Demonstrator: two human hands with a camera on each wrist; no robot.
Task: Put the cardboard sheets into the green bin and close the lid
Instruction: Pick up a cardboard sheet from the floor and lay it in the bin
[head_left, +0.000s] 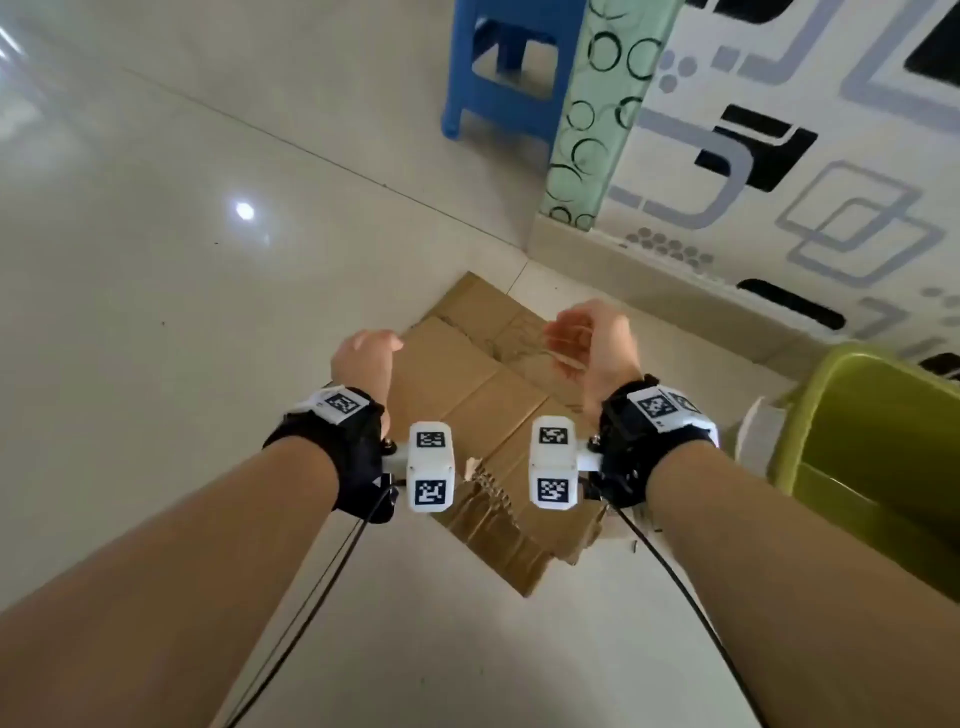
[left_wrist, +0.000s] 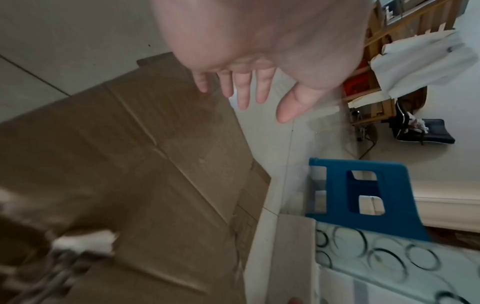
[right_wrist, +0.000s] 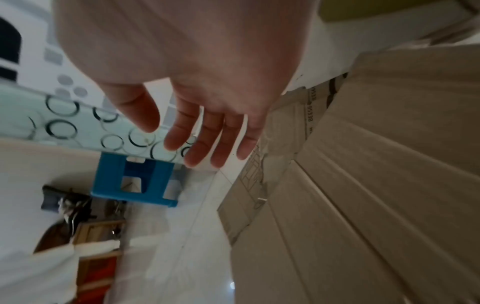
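- Floor (head_left: 182, 312): pale glossy tile, one bright light reflection on it, grout lines running diagonally.
- Wall (head_left: 779, 156) on your right: white, printed with grey and black geometric shapes; a pale green panel with black rings (head_left: 597, 114) runs along its corner.
- Blue plastic stool (head_left: 511, 67) stands on the floor beyond the sheets, beside that panel.
- Cardboard sheets (head_left: 467, 395): flattened, creased, lying flat on the floor directly below your hands; the near edge is torn and ragged.
- Green bin (head_left: 872, 457): on the floor at your right, next to the wall, just beside the sheets. Only part shows; lid position unclear.
- Your left hand (head_left: 363, 358): above the left part of the sheets, fingers (left_wrist: 242, 92) spread and straight, holding nothing.
- Your right hand (head_left: 592, 343): above the right part, fingers (right_wrist: 205, 139) extended and together, holding nothing.
- Contact between either hand and the cardboard: cannot tell.
- Far room, in the wrist views: wooden furniture (left_wrist: 374, 67) draped with white cloth (left_wrist: 420, 61).
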